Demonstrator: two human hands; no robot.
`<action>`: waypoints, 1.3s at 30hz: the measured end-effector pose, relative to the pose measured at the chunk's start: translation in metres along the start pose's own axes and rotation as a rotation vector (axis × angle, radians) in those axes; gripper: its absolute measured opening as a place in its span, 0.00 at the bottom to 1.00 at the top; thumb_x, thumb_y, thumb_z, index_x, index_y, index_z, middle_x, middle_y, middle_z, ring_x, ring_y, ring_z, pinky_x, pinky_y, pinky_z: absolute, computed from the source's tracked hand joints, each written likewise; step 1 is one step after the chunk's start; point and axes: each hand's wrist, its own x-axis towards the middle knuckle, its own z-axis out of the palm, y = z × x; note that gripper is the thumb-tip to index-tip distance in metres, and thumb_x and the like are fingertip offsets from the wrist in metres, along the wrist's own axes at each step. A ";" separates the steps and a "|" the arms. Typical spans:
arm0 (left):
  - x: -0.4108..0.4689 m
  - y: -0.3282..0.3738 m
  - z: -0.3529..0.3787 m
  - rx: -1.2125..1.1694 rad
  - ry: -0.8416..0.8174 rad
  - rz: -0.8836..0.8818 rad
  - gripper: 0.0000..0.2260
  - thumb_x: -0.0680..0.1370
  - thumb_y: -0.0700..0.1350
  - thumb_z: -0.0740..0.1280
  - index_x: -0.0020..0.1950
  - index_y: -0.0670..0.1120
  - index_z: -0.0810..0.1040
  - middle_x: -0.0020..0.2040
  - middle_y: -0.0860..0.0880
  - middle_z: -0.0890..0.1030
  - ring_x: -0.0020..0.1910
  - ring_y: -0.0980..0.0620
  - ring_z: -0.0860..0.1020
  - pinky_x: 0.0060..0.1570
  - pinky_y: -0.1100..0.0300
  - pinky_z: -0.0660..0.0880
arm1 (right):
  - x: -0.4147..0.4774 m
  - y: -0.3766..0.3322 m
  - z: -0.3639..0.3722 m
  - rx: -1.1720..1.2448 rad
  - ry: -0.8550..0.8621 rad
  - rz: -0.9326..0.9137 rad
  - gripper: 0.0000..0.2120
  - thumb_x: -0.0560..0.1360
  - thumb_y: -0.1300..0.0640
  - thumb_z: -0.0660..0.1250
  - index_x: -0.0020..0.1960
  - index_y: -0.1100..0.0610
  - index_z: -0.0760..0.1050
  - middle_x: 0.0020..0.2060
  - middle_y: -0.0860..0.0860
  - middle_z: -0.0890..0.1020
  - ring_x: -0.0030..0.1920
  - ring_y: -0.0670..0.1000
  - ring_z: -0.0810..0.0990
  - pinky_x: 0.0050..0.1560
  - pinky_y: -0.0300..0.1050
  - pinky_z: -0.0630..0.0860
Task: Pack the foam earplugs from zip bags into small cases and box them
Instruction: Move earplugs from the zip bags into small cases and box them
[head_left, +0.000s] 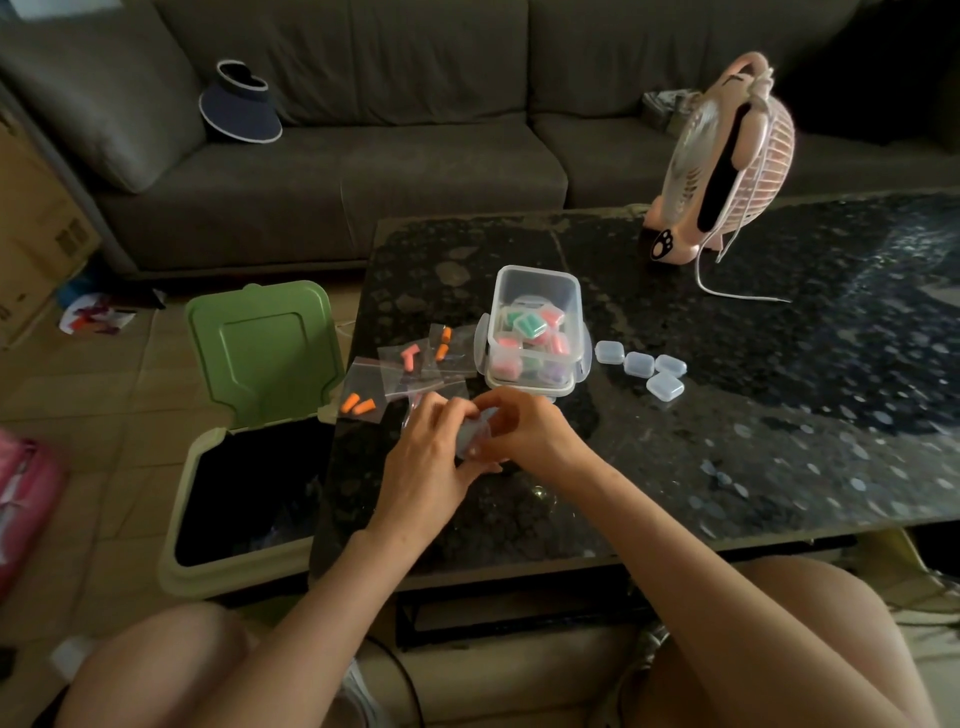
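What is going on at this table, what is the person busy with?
A person sits at the dark table and holds a small case between the left hand and the right hand, fingers curled round it; whether it is open I cannot tell. Left of the hands lie zip bags with orange and pink earplugs inside. Behind the hands, the clear box already holds many filled cases, and four empty cases lie to its right.

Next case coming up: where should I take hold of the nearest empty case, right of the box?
Probably pinch the nearest empty case across its left and right edges, coming straight down from above. It lies flat on the table, so only its rim offers purchase, and another case crowds its far side.
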 end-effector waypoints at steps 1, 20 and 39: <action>0.000 0.000 0.000 -0.012 0.007 0.012 0.21 0.67 0.47 0.77 0.56 0.45 0.74 0.53 0.49 0.72 0.50 0.53 0.72 0.39 0.63 0.72 | 0.000 -0.001 0.000 0.040 -0.018 0.013 0.20 0.67 0.61 0.75 0.57 0.57 0.77 0.42 0.53 0.81 0.43 0.51 0.81 0.45 0.46 0.81; 0.000 0.003 0.005 0.021 0.050 0.049 0.22 0.63 0.49 0.79 0.50 0.41 0.75 0.47 0.47 0.75 0.45 0.52 0.75 0.39 0.65 0.70 | -0.004 0.001 0.003 0.119 0.012 0.051 0.15 0.67 0.60 0.76 0.52 0.54 0.77 0.35 0.47 0.77 0.36 0.43 0.77 0.36 0.38 0.77; 0.003 -0.002 0.000 -0.043 0.065 -0.105 0.22 0.64 0.54 0.77 0.47 0.47 0.69 0.43 0.53 0.76 0.41 0.56 0.75 0.35 0.66 0.68 | 0.006 0.013 -0.012 -0.212 0.301 0.089 0.13 0.76 0.49 0.66 0.56 0.56 0.78 0.52 0.53 0.81 0.53 0.51 0.78 0.54 0.49 0.77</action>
